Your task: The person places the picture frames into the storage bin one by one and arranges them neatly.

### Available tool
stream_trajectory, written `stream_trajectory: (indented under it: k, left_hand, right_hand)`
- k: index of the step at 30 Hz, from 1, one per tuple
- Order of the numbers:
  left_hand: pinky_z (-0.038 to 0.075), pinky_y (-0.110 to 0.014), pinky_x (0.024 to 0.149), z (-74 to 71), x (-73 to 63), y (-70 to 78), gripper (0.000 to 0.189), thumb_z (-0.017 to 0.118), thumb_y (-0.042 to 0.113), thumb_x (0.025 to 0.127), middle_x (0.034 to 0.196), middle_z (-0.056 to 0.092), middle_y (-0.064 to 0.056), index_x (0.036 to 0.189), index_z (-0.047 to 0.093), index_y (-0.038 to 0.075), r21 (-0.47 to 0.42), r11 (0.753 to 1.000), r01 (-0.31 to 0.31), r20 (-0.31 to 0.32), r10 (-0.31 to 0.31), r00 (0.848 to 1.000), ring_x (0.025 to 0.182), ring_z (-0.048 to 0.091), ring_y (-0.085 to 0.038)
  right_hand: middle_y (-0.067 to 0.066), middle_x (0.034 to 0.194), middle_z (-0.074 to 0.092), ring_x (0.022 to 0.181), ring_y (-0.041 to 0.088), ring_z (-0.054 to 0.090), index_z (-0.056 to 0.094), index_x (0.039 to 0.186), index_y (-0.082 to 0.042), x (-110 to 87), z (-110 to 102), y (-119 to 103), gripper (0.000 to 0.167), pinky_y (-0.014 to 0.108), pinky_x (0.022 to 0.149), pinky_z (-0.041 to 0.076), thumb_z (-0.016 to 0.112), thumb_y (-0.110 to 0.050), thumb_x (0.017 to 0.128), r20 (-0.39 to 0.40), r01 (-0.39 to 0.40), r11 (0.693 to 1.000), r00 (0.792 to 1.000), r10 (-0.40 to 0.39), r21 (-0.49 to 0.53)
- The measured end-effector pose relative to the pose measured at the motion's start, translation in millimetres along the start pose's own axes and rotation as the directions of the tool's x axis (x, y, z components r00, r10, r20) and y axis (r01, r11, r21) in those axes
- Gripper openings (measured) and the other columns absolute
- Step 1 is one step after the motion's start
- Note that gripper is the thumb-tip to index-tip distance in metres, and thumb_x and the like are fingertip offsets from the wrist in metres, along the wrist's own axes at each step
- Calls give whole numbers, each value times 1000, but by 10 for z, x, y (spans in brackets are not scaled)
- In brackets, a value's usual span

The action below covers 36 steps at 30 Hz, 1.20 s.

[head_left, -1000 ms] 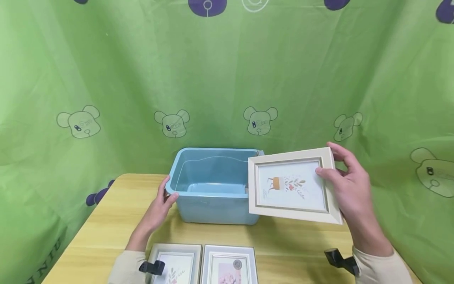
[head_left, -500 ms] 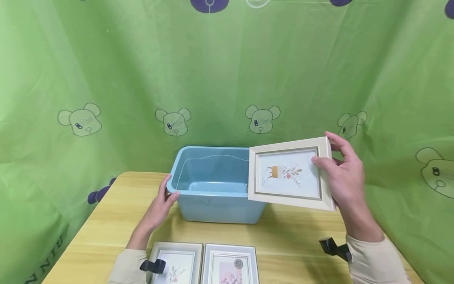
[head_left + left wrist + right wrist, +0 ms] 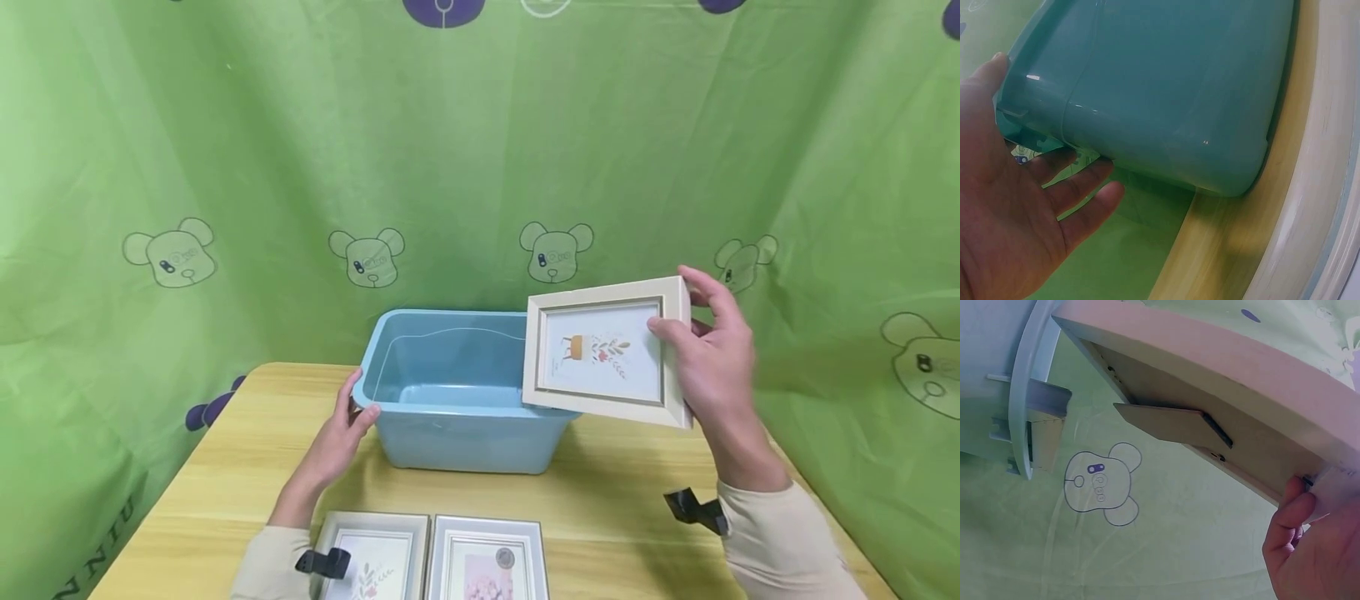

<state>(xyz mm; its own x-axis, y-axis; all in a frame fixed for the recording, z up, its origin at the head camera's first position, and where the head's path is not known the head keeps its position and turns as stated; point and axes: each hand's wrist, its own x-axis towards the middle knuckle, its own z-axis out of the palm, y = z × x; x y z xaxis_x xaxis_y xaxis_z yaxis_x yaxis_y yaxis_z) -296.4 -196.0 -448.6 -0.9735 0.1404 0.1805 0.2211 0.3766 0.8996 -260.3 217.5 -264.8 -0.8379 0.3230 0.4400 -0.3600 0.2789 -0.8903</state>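
My right hand (image 3: pixel 716 358) holds a cream picture frame (image 3: pixel 600 358) by its right end, thumb on the front and fingers behind. The picture, an orange pot with leafy sprigs, lies sideways. The frame is raised and tilted, overlapping the right end of the blue plastic bin (image 3: pixel 465 442). Seen from the right wrist, its brown back has a stand flap (image 3: pixel 1166 422) sticking out. My left hand (image 3: pixel 337 437) grips the bin's left rim at the near corner, thumb in front. In the left wrist view the other fingers (image 3: pixel 1088 187) extend along the bin's outer side.
Two more picture frames, one with a leaf print (image 3: pixel 367 567) and one with pink flowers (image 3: pixel 487 575), lie side by side on the wooden table (image 3: pixel 232 492) in front of the bin. A green bear-print cloth (image 3: pixel 457 167) hangs behind. A grey-and-tan piece (image 3: pixel 1047 425) shows past the bin's rim.
My right hand has moved left and up with the frame, which now covers more of the bin's right end. My left hand stays on the rim.
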Motion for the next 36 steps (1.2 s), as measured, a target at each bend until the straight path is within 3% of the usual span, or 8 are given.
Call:
stream_trajectory:
  k: [7,18,21,28,36]
  left_hand:
    - [32,-51,114,-4,5,-7,72,46,41,102,159,19,-25,156,1,27,-13,1000,0,-3,0,1000,142,30,-41]
    - [29,-51,116,23,21,-51,72,46,42,101,160,18,-23,156,1,27,-15,1000,6,-3,-6,1000,144,28,-40]
    - [30,-51,116,-4,-1,11,72,46,41,102,159,18,-24,156,1,26,-7,1000,15,-1,-15,1000,143,28,-40]
    - [29,-52,116,-44,-123,321,71,46,33,103,158,17,-28,156,2,18,-18,999,37,31,-37,999,143,27,-42]
    - [30,-51,116,-49,-134,387,69,45,33,103,157,19,-29,156,3,17,13,999,34,20,-35,999,142,29,-42]
  right_hand:
    - [-12,110,45,77,6,59,46,143,-27,58,75,85,68,18,60,58,64,4,85,-4,11,990,1000,-12,-141]
    - [-14,111,43,78,7,59,46,143,-25,75,161,229,67,18,61,58,64,1,85,13,33,982,999,-31,-184]
    - [-14,111,44,79,7,58,47,143,-25,94,204,245,67,18,61,58,65,1,84,14,40,982,999,-38,-183]
    - [-10,114,45,79,10,56,47,143,-25,107,246,247,66,18,60,57,64,0,84,30,63,974,998,-58,-219]
    - [0,122,47,80,13,53,45,145,-27,150,266,232,66,21,58,58,64,-4,86,58,53,968,998,-40,-245]
